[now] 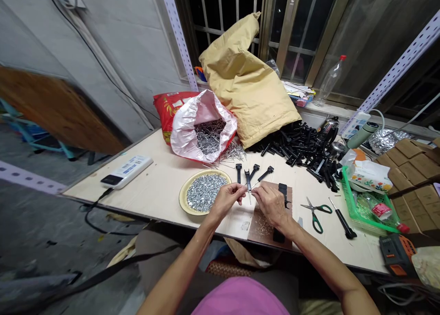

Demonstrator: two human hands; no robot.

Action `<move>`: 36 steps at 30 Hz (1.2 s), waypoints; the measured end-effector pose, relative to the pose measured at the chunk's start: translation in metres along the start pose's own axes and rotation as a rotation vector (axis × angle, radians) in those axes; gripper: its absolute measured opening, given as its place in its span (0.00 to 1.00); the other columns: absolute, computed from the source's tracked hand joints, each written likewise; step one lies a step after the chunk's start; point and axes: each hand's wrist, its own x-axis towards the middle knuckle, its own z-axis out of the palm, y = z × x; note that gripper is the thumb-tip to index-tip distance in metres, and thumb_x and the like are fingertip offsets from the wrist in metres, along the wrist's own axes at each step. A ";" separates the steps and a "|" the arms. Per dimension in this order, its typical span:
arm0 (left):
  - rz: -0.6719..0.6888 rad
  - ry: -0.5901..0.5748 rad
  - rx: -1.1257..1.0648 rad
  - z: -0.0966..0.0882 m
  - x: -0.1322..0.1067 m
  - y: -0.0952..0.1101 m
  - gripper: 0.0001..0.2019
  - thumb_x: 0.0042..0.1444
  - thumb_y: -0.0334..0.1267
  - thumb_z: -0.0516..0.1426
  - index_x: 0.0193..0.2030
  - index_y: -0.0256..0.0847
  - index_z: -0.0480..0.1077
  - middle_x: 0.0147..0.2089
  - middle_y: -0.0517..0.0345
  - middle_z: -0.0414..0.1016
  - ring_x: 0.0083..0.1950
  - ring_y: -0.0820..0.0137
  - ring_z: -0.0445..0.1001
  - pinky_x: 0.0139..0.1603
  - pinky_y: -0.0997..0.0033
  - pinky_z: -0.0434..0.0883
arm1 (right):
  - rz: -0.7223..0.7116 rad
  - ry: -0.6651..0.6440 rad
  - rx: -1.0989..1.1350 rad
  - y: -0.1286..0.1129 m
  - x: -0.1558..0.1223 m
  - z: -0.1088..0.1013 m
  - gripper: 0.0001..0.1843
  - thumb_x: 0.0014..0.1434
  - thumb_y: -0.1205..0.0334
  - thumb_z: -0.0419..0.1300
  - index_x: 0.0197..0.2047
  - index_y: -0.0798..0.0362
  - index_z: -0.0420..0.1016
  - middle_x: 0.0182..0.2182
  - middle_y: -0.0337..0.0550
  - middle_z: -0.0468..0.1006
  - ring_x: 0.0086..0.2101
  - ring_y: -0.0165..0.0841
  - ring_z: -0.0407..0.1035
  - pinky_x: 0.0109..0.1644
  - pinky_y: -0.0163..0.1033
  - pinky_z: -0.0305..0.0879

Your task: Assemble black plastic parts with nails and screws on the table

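Observation:
My left hand (227, 199) and my right hand (271, 204) face each other over the table, fingertips pinched. Between them stands a black plastic piece (248, 179) with a forked top. A thin metal pin (250, 198) points down below it, by the fingertips of my right hand. What my left fingertips pinch is too small to make out. Just beyond lie more black plastic pieces (239, 172). Left of my left hand is a yellowish dish (183, 201) full of small shiny metal parts (205, 192). A brown board (256, 230) lies under my right hand, with black pieces on it.
A red sack (164, 106) holding metal pins stands behind the dish. Beside it, a tan paper bag (261, 95) leans by a black heap of parts (302, 145). Scissors (313, 212), a screwdriver (343, 219) and a green basket (357, 219) lie right; a white device (127, 172) lies left.

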 end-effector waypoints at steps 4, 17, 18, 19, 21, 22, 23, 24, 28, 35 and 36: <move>0.191 0.006 0.265 0.005 -0.001 -0.004 0.14 0.54 0.47 0.52 0.23 0.42 0.63 0.21 0.66 0.61 0.22 0.75 0.60 0.25 0.74 0.60 | 0.096 -0.083 0.180 0.004 -0.001 -0.003 0.08 0.64 0.63 0.53 0.36 0.52 0.73 0.31 0.40 0.75 0.30 0.30 0.70 0.33 0.33 0.62; 0.307 0.012 0.411 0.014 0.000 -0.012 0.14 0.59 0.46 0.43 0.25 0.45 0.54 0.23 0.67 0.53 0.25 0.72 0.57 0.29 0.72 0.59 | 0.006 -0.006 0.015 0.006 -0.005 0.004 0.16 0.67 0.60 0.48 0.35 0.53 0.74 0.28 0.43 0.76 0.30 0.31 0.68 0.33 0.36 0.59; 0.310 0.021 0.417 0.014 0.000 -0.013 0.14 0.59 0.46 0.43 0.25 0.45 0.54 0.23 0.67 0.53 0.25 0.72 0.56 0.29 0.72 0.58 | 0.012 -0.017 0.016 0.006 -0.005 0.004 0.16 0.67 0.60 0.47 0.35 0.53 0.74 0.28 0.43 0.76 0.29 0.31 0.68 0.33 0.35 0.58; 0.309 0.031 0.425 0.014 0.001 -0.014 0.14 0.59 0.46 0.43 0.24 0.45 0.53 0.22 0.67 0.53 0.25 0.73 0.56 0.29 0.72 0.58 | 0.021 -0.033 0.023 0.007 -0.005 0.004 0.17 0.67 0.59 0.47 0.35 0.53 0.74 0.28 0.42 0.76 0.29 0.31 0.68 0.32 0.35 0.58; 0.300 0.045 0.435 0.015 0.001 -0.014 0.15 0.59 0.46 0.43 0.24 0.45 0.52 0.22 0.67 0.53 0.26 0.72 0.56 0.30 0.72 0.58 | 0.040 -0.062 0.042 0.007 -0.006 0.005 0.16 0.67 0.59 0.47 0.35 0.53 0.74 0.28 0.42 0.76 0.29 0.30 0.68 0.32 0.35 0.58; 0.295 0.047 0.437 0.015 0.001 -0.014 0.15 0.59 0.46 0.43 0.24 0.45 0.52 0.22 0.67 0.53 0.26 0.72 0.56 0.30 0.72 0.58 | 0.045 -0.067 0.053 0.007 -0.006 0.005 0.16 0.67 0.59 0.47 0.35 0.52 0.74 0.28 0.42 0.76 0.29 0.30 0.68 0.32 0.35 0.58; 0.292 0.046 0.437 0.015 0.002 -0.014 0.15 0.59 0.46 0.43 0.23 0.45 0.51 0.22 0.67 0.53 0.26 0.72 0.57 0.30 0.72 0.58 | 0.047 -0.064 0.067 0.008 -0.006 0.005 0.16 0.67 0.59 0.47 0.36 0.53 0.74 0.28 0.42 0.76 0.29 0.30 0.69 0.32 0.35 0.58; 0.292 0.046 0.437 0.015 0.002 -0.014 0.15 0.59 0.46 0.43 0.23 0.45 0.51 0.22 0.66 0.53 0.26 0.72 0.57 0.31 0.72 0.59 | 0.046 -0.053 0.080 0.008 -0.005 0.006 0.16 0.67 0.59 0.48 0.37 0.53 0.74 0.28 0.42 0.76 0.30 0.30 0.69 0.32 0.34 0.59; 0.290 0.076 0.439 0.016 0.001 -0.014 0.15 0.59 0.47 0.43 0.23 0.45 0.51 0.22 0.66 0.52 0.27 0.71 0.58 0.32 0.71 0.60 | 0.031 -0.025 0.073 0.007 -0.004 0.009 0.14 0.67 0.60 0.49 0.37 0.53 0.74 0.30 0.42 0.76 0.31 0.31 0.69 0.33 0.35 0.59; 0.322 0.161 0.441 0.018 0.001 -0.017 0.15 0.59 0.47 0.43 0.23 0.45 0.53 0.23 0.65 0.54 0.28 0.70 0.58 0.33 0.70 0.60 | -0.011 -0.011 -0.035 0.004 -0.002 0.012 0.16 0.68 0.60 0.47 0.36 0.51 0.74 0.26 0.42 0.75 0.29 0.30 0.68 0.32 0.35 0.56; 0.326 0.163 0.442 0.018 0.001 -0.017 0.15 0.59 0.47 0.43 0.24 0.45 0.53 0.23 0.64 0.54 0.28 0.70 0.58 0.33 0.70 0.60 | -0.014 -0.001 -0.026 0.003 -0.002 0.012 0.16 0.68 0.60 0.47 0.37 0.52 0.74 0.27 0.42 0.75 0.29 0.30 0.68 0.32 0.35 0.57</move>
